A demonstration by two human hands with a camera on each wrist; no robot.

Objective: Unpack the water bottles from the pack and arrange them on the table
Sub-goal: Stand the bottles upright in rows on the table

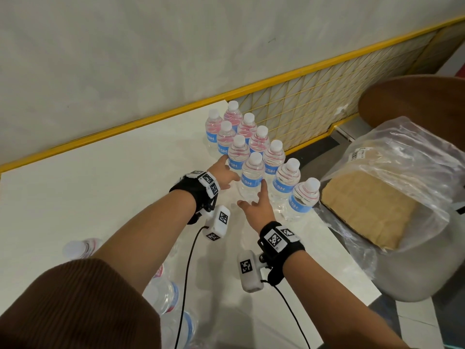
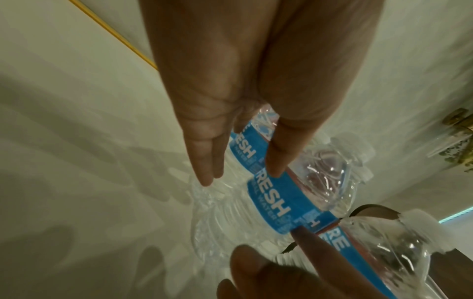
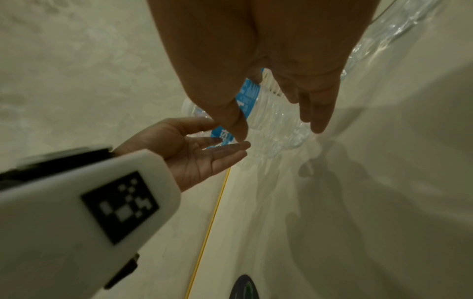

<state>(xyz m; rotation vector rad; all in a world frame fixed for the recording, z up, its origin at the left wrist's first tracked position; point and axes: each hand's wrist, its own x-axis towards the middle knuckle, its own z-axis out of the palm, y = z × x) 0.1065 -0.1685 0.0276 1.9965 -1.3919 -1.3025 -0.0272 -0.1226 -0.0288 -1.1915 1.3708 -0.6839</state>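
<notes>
Several clear water bottles (image 1: 247, 137) with blue labels and white caps stand upright in two rows near the table's right edge. My left hand (image 1: 226, 170) and right hand (image 1: 254, 200) flank the front bottle (image 1: 253, 177) of the left row, fingers straight. The right index finger touches its label. In the left wrist view, my left hand (image 2: 243, 178) hovers over this bottle (image 2: 281, 202) with its thumb against the label. The right wrist view shows my right hand (image 3: 279, 133) spread above the bottle (image 3: 271, 121). The opened pack (image 1: 163, 295), with bottles lying in clear wrap, sits under my left forearm.
A chair on the right carries a clear plastic bag with brown cardboard (image 1: 372, 205), close to the table's right edge (image 1: 334, 250). A yellow wire grid (image 1: 314, 102) and a white wall back the white table (image 1: 100, 185). Cables hang from both wrist cameras.
</notes>
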